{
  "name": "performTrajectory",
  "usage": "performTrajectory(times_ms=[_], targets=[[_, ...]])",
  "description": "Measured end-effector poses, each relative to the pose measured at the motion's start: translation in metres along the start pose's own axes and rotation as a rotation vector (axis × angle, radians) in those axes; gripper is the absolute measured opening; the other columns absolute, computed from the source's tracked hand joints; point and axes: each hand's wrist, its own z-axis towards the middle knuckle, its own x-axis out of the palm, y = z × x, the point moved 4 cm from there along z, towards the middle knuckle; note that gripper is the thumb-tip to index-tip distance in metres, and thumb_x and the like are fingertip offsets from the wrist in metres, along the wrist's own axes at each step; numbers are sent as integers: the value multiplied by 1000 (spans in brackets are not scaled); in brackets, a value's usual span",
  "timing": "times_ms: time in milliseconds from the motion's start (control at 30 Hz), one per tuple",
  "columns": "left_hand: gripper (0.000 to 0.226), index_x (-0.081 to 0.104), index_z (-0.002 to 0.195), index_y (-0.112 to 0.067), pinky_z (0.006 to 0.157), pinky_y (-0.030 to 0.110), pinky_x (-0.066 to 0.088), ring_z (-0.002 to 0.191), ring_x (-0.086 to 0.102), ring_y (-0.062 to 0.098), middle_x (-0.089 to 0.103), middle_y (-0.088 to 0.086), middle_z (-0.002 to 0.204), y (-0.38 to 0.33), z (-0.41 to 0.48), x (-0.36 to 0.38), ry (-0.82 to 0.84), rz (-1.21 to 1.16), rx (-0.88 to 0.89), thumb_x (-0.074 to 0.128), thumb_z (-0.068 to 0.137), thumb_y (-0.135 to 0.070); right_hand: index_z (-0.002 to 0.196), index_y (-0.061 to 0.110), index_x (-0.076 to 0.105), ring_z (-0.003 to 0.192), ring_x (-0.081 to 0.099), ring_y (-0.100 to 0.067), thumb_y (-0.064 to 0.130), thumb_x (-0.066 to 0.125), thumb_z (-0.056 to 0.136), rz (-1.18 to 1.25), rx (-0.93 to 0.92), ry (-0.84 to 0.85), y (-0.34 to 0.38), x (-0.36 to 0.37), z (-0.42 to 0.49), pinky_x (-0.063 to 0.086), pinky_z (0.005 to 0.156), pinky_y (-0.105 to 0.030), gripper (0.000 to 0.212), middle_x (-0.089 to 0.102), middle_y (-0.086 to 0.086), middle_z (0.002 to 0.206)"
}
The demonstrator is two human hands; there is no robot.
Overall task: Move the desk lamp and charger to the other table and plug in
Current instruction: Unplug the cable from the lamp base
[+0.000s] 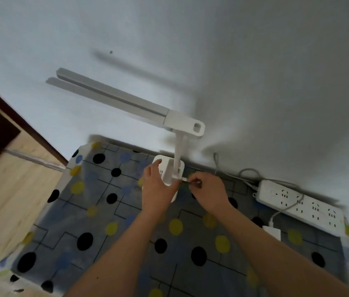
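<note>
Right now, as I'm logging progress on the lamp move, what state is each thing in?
Desk lamp: upright on the table, head swung out.
Left hand: presses on the lamp base.
Right hand: pinches the lamp plug.
Lamp plug: at the base; seated or not, unclear.
Power strip: flat on the table, visible sockets empty.
Charger: lying on the table, not in the strip.

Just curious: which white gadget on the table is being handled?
The desk lamp: left hand on its base, right hand pinching a connector there; power strip and charger lie untouched.
</note>
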Motion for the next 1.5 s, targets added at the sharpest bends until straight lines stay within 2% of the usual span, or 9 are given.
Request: performTrajectory(times_ms=[100, 267, 467, 633, 700, 800, 867, 1233, 1500], targets=[[81, 37, 140, -24, 86, 30, 37, 122, 46, 22, 43, 3, 136, 7, 15, 8, 92, -26, -30, 78, 71, -36, 104, 19, 69, 98, 63, -18, 11, 56, 88, -40, 27, 40, 2, 12, 10, 49, 85, -28, 22, 69, 0, 108], [71, 45, 133, -26, 92, 40, 49, 115, 54, 22, 53, 2, 129, 11, 34, 21, 173, -34, -8, 77, 70, -33, 109, 18, 68, 100, 62, -21, 11, 51, 90, -146, 25, 82, 2, 27, 25, 50, 86, -30, 26, 69, -3, 112], [55, 53, 122, -19, 78, 28, 50, 100, 62, 19, 63, 2, 114, 14, 51, 41, 284, 91, 93, 68, 71, -35, 104, 17, 66, 96, 63, -23, 12, 54, 88, -213, 84, 92, -7, 39, 43, 52, 79, -32, 21, 70, -4, 106], [50, 53, 112, -23, 60, 12, 34, 82, 55, 11, 56, -7, 94, 15, 54, 40, 257, 87, 147, 60, 66, -42, 101, 17, 62, 93, 63, -24, 14, 55, 88, -301, 86, 73, -12, 47, 51, 50, 73, -31, 15, 65, -5, 105], [51, 53, 110, -20, 61, 15, 37, 82, 54, 12, 53, -7, 91, 14, 54, 38, 247, 83, 175, 59, 63, -41, 102, 19, 60, 91, 63, -24, 14, 55, 89, -340, 81, 67, -12, 49, 53, 51, 73, -33, 16, 64, -5, 104], [53, 53, 114, -18, 71, 30, 46, 89, 54, 19, 55, -2, 98, 14, 54, 38, 234, 110, 196, 65, 65, -34, 103, 20, 59, 90, 62, -24, 14, 51, 91, -377, 72, 65, -15, 51, 56, 52, 73, -35, 16, 63, -4, 103], [52, 52, 115, -17, 73, 34, 48, 89, 54, 20, 54, -2, 99, 15, 53, 38, 218, 127, 207, 66, 67, -32, 102, 19, 59, 89, 61, -24, 15, 48, 93, -375, 53, 64, -18, 51, 57, 52, 73, -34, 15, 63, -4, 101], [50, 53, 114, -19, 72, 28, 40, 86, 51, 14, 58, -2, 99, 16, 52, 38, 193, 107, 204, 66, 67, -32, 98, 19, 60, 88, 60, -20, 19, 50, 94, -260, 33, 82, -25, 53, 58, 51, 72, -34, 11, 63, -2, 102], [51, 52, 115, -15, 76, 40, 51, 91, 58, 24, 62, 6, 100, 12, 51, 35, 200, 106, 196, 67, 68, -27, 96, 16, 56, 86, 61, -22, 13, 49, 93, -334, 33, 97, -23, 54, 57, 47, 68, -31, 8, 61, -3, 102]])
